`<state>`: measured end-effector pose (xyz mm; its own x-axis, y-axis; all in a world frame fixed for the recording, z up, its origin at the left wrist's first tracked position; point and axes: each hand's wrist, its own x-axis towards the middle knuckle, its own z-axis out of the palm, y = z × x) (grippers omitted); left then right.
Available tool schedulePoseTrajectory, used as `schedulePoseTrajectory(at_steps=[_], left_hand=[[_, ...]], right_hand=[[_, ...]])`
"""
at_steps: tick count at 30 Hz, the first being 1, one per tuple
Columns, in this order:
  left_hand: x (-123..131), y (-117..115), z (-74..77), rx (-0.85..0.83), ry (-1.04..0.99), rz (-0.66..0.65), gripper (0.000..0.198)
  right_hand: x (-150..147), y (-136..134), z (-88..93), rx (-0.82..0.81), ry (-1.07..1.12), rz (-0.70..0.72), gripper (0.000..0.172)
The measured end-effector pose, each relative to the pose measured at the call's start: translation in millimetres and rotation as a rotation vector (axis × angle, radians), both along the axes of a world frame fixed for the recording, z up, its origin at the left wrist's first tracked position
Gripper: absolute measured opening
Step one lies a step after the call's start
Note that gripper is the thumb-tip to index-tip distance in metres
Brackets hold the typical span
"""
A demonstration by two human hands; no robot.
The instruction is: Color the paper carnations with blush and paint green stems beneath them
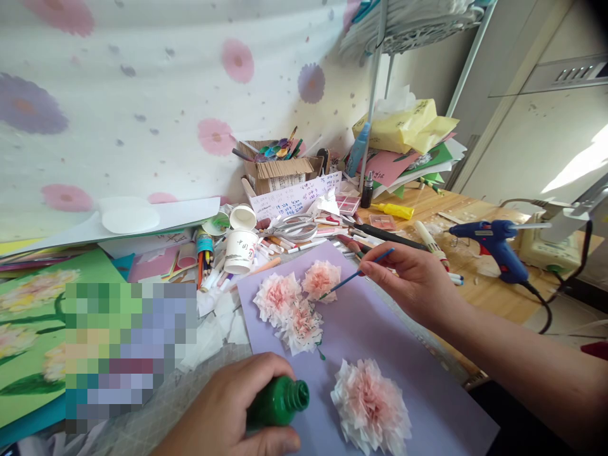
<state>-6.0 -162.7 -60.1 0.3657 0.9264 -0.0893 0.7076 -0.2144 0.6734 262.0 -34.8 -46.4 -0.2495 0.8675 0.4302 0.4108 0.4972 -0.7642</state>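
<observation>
My left hand (237, 411) grips a small green bottle (278, 402) with its cap off, at the near edge of a lilac paper sheet (380, 335). My right hand (413, 282) pinches a thin blue paintbrush (356, 274) whose tip points at the upper right bloom in a cluster of three pink-and-white tissue flowers (294, 304) stuck on the sheet. A short green painted mark (321, 353) lies below the cluster. A larger separate tissue flower (370, 405) sits on the sheet close to the bottle.
A blue glue gun (494, 244) with its cord lies at the right on the wooden table. Scissors (289, 228), pens, a paper cup (240, 250), a cardboard box of brushes (278, 168) and stacked coloured paper (408, 145) crowd the back. Green artwork (28, 329) lies left.
</observation>
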Motion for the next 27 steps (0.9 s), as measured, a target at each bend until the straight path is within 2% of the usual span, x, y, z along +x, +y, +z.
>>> schedulePoseTrajectory(at_steps=[5,9,16,22,27], left_hand=[[-1.7,-0.5,-3.5,0.011,-0.009,-0.010,0.036],[-2.7,-0.2,-4.8,0.011,-0.018,-0.014,0.035],[-0.2,-2.2,1.7,-0.026,0.006,0.046,0.036],[1.7,-1.7,2.9,-0.018,0.001,0.032,0.036],[2.7,0.8,2.3,-0.004,-0.005,0.010,0.034]], right_hand=[[3.7,-1.7,5.3,0.039,0.084,-0.031,0.018],[5.7,0.0,6.0,0.016,0.069,-0.017,0.017],[1.8,4.7,3.4,-0.019,0.019,-0.030,0.015],[6.0,2.6,8.5,-0.030,0.091,-0.048,0.016],[5.6,2.6,5.6,-0.026,0.078,-0.028,0.018]])
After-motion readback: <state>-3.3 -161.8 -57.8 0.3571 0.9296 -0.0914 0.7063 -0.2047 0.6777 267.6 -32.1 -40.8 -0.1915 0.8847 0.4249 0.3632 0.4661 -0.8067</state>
